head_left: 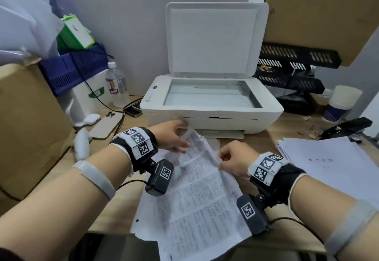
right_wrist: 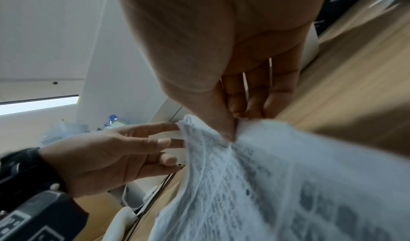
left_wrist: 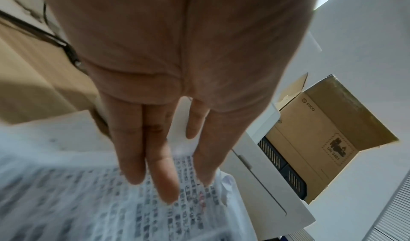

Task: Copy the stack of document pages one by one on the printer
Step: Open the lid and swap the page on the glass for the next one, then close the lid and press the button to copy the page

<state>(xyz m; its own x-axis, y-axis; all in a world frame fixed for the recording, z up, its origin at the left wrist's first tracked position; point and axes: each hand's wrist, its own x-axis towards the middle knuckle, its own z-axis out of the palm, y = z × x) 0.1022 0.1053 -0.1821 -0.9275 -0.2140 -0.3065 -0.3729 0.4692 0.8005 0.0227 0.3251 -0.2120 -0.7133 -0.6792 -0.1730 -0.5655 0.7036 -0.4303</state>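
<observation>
Before printer point(head_left: 211, 105): right hand point(head_left: 231, 159) pinching page point(head_left: 196, 189)

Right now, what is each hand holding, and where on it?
The right hand pinches the printed page at its far right edge. The left hand has straight fingers on the far left corner.

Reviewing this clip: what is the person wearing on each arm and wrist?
Both forearms are bare, each with a pale translucent band. Each wrist carries a black strap with white square-code marker tags, and under it a black boxy camera bearing another tag and a thin black cable. No sleeves or gloves.
</observation>
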